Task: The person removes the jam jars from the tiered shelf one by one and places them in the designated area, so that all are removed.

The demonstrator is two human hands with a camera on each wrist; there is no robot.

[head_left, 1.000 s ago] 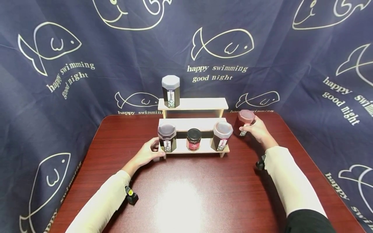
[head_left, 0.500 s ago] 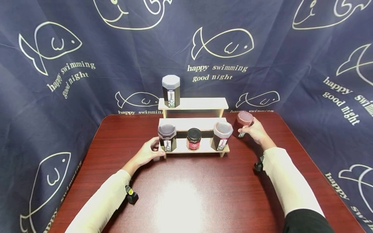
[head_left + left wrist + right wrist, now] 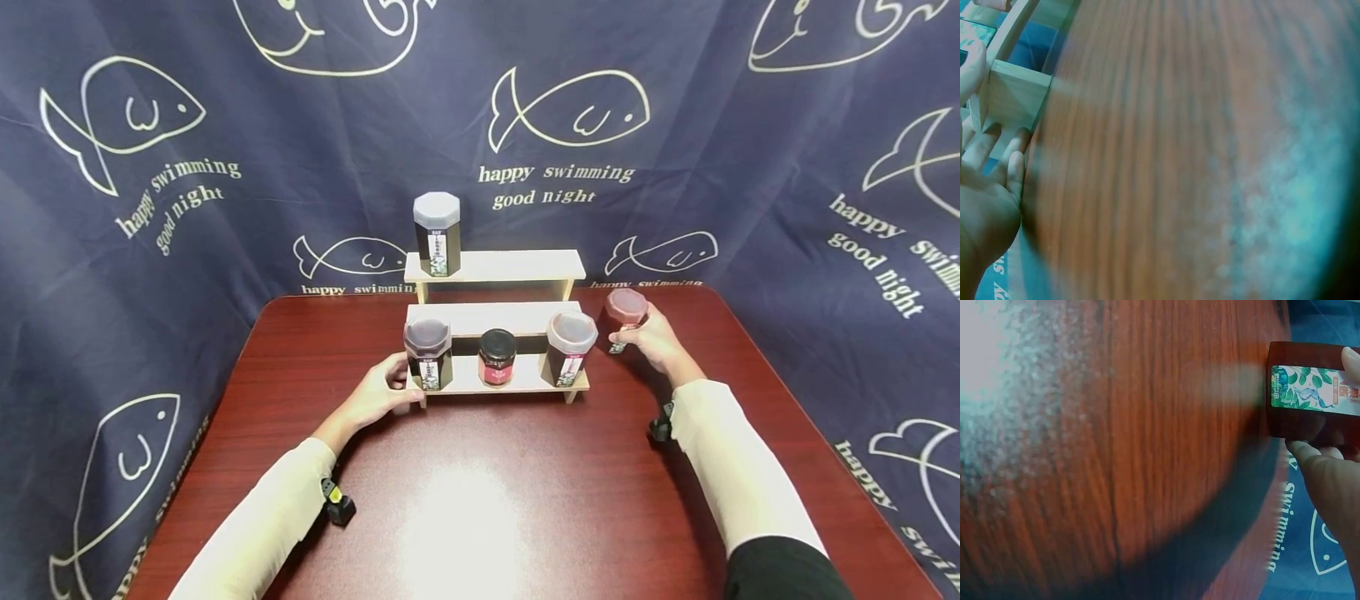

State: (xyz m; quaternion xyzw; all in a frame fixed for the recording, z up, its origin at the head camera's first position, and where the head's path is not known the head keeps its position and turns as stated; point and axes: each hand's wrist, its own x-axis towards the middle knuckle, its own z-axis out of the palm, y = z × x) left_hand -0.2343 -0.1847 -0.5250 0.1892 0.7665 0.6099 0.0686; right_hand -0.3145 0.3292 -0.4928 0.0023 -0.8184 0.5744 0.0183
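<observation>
A three-step wooden display shelf (image 3: 517,267) stands on the table. My left hand (image 3: 378,389) holds its lower left end, thumb at the front edge; in the left wrist view the fingers (image 3: 1015,172) lie along the end panel (image 3: 1019,94). At the shelf's right, my right hand (image 3: 658,340) grips a dark octagonal jar (image 3: 624,307) with a reddish lid. Its leafy label (image 3: 1304,387) shows in the right wrist view. Along the bottom step stand a dark jar with a clear lid (image 3: 428,333), a small black-lidded jar (image 3: 497,357) and another octagonal jar (image 3: 572,333).
On the top step's left end stands a tall dark jar (image 3: 437,235) with a whitish lid. The middle step (image 3: 491,317) bears nothing visible. A reddish-brown table (image 3: 540,483) lies under everything, and a blue fish-print curtain (image 3: 300,150) hangs behind and at the sides.
My right hand has brought the reddish-lidded jar slightly left, nearer the shelf, and a little lower in the head view. The left hand keeps its place on the shelf.
</observation>
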